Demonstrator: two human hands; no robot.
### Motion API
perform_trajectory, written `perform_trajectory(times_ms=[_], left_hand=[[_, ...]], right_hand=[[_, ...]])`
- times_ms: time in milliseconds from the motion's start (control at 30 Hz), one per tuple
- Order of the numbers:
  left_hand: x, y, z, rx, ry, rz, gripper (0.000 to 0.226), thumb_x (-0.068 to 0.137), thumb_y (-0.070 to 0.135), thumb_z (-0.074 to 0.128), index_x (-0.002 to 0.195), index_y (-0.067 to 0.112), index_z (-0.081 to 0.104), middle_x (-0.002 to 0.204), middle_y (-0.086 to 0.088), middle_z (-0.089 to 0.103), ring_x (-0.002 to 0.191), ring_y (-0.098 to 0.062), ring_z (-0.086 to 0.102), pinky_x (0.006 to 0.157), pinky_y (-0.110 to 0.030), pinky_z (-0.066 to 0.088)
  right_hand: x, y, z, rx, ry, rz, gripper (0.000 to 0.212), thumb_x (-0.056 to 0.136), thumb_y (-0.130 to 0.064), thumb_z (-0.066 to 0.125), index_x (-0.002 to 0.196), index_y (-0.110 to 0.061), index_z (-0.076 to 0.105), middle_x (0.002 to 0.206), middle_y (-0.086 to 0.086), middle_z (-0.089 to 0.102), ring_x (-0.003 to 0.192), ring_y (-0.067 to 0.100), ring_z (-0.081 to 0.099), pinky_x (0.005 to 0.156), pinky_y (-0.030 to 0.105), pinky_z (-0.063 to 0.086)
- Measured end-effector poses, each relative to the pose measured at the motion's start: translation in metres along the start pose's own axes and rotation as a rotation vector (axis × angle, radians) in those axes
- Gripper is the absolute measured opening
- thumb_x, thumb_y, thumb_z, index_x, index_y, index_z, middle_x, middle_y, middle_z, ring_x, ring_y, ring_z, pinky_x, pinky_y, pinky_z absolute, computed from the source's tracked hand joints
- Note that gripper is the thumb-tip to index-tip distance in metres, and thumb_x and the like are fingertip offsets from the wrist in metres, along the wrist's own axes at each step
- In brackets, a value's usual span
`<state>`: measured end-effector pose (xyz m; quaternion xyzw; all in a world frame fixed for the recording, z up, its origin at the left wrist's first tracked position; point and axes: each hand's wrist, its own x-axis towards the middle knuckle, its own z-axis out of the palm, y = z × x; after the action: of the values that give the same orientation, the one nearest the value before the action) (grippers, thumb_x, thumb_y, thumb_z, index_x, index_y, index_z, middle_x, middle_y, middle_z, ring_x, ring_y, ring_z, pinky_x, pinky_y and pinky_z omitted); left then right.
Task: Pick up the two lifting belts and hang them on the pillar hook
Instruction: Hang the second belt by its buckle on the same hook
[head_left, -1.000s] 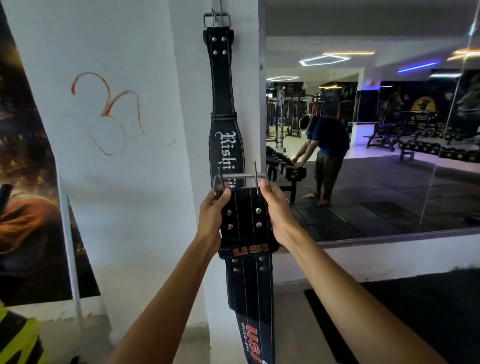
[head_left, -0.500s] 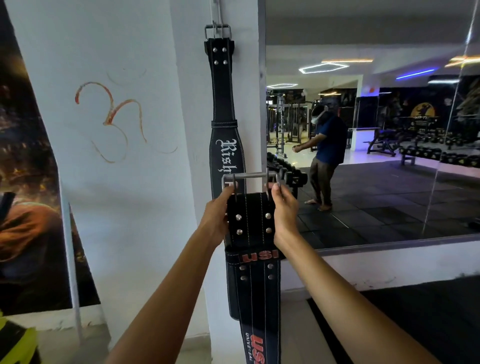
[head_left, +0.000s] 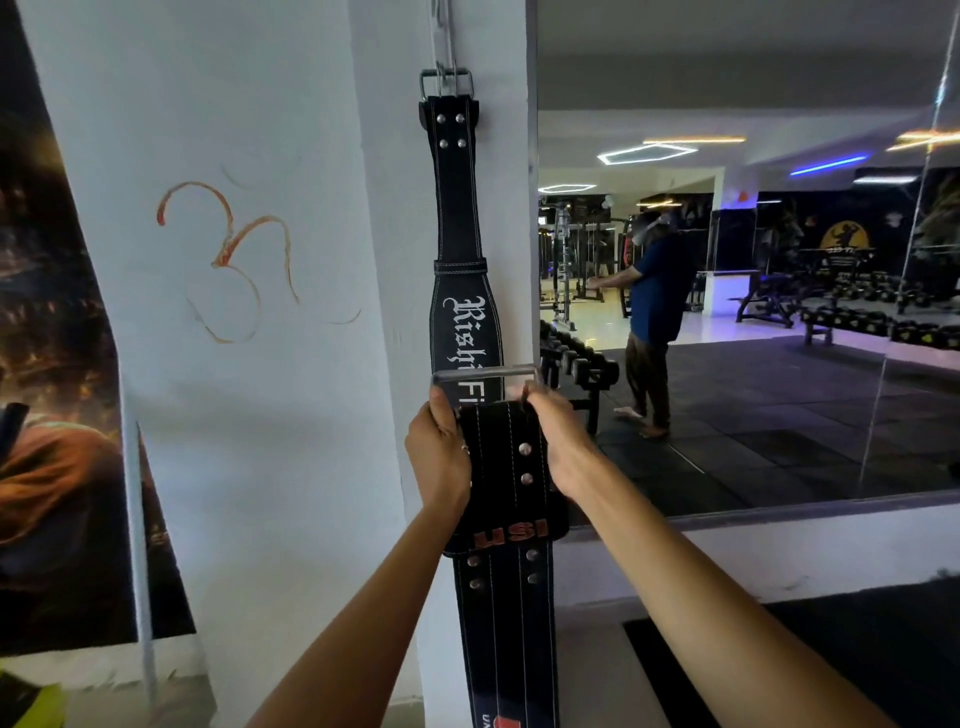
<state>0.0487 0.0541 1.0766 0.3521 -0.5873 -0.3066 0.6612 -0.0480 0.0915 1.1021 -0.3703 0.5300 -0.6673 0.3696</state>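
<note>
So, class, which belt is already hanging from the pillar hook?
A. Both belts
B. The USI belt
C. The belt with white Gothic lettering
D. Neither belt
C: the belt with white Gothic lettering hangs by its buckle from the hook, while both hands, left hand and right hand, hold the USI belt lower down.

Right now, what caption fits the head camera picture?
Both hands lift the USI belt below the hung belt.
</note>
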Motion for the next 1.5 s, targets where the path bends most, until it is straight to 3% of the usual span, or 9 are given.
perform_trajectory(times_ms=[100,267,467,633,867,1067,1300,1433,1500], left_hand=[[0.025,0.003,-0.003,0.002,0.012,0.055,0.051,0.101,0.029,0.026,0.052,0.019,0.031,0.051,0.002,0.037,0.048,-0.012,0.032,0.043,-0.018,0.028],[0.096,0.03,0.002,-0.042,-0.034,0.253,0.05,0.101,0.033,0.024,0.054,0.02,0.034,0.053,0.003,0.04,0.049,-0.012,0.035,0.044,-0.017,0.028],[0.219,0.107,0.021,0.014,0.016,0.531,0.041,0.102,0.028,0.024,0.077,0.006,0.048,0.066,0.004,0.048,0.061,-0.011,0.045,0.053,-0.009,0.037],[0.322,0.156,0.057,0.135,0.12,0.641,0.052,0.101,0.033,0.019,0.063,0.008,0.044,0.062,-0.005,0.05,0.062,-0.024,0.047,0.061,-0.032,0.03],[0.435,0.199,0.1,0.274,0.216,0.538,0.05,0.101,0.031,0.023,0.109,-0.006,0.056,0.117,-0.027,0.059,0.109,-0.042,0.054,0.085,-0.041,0.04],[0.494,0.197,0.126,0.34,0.101,0.505,0.043,0.1,0.022,0.026,0.119,-0.006,0.051,0.126,-0.026,0.054,0.116,-0.04,0.05,0.093,-0.039,0.039],[0.509,0.17,0.13,0.129,0.002,0.553,0.042,0.099,0.031,0.03,0.086,0.002,0.058,0.09,-0.015,0.062,0.092,-0.035,0.058,0.077,-0.036,0.041],[0.488,0.134,0.101,-0.321,-0.406,0.569,0.025,0.095,0.026,0.049,0.094,0.009,0.067,0.079,-0.001,0.069,0.073,-0.016,0.066,0.06,-0.026,0.053],[0.489,0.128,0.093,-0.377,-0.457,0.576,0.022,0.089,0.021,0.059,0.101,0.007,0.069,0.084,-0.004,0.073,0.074,-0.014,0.069,0.058,-0.023,0.056]], right_hand=[[0.002,-0.005,0.008,-0.052,-0.081,-0.216,0.009,0.088,-0.017,0.05,0.097,-0.016,0.051,0.088,-0.003,0.053,0.082,0.01,0.05,0.059,0.016,0.04],[0.04,-0.048,0.043,-0.173,0.084,-0.6,0.024,0.096,-0.035,0.033,0.102,-0.016,0.045,0.097,0.027,0.052,0.068,0.02,0.047,0.053,0.035,0.042],[0.114,-0.168,0.08,-0.309,0.282,-0.917,0.032,0.096,-0.04,0.027,0.086,-0.015,0.042,0.062,-0.006,0.044,0.052,0.013,0.049,0.051,0.04,0.05],[0.193,-0.257,0.1,-0.335,0.393,-0.993,0.043,0.097,-0.043,0.02,0.084,-0.012,0.047,0.069,0.0,0.049,0.076,0.028,0.059,0.065,0.038,0.047],[0.29,-0.35,0.123,-0.435,0.498,-0.991,0.049,0.099,-0.033,0.023,0.108,0.001,0.056,0.11,0.02,0.063,0.1,0.036,0.059,0.069,0.033,0.038],[0.353,-0.373,0.132,-0.48,0.496,-0.928,0.044,0.1,-0.028,0.025,0.115,0.003,0.052,0.119,0.021,0.059,0.108,0.036,0.056,0.077,0.034,0.038],[0.36,-0.358,0.119,-0.561,0.398,-1.021,0.05,0.097,-0.038,0.021,0.114,-0.004,0.053,0.111,0.015,0.06,0.095,0.029,0.054,0.076,0.031,0.036],[0.349,-0.326,0.096,-0.279,-0.145,-0.997,0.032,0.095,-0.033,0.04,0.114,-0.012,0.054,0.093,-0.003,0.061,0.091,0.013,0.057,0.075,0.022,0.045],[0.35,-0.324,0.092,-0.247,-0.179,-1.017,0.031,0.089,-0.031,0.053,0.109,-0.008,0.06,0.089,-0.003,0.065,0.086,0.012,0.061,0.076,0.021,0.047]])
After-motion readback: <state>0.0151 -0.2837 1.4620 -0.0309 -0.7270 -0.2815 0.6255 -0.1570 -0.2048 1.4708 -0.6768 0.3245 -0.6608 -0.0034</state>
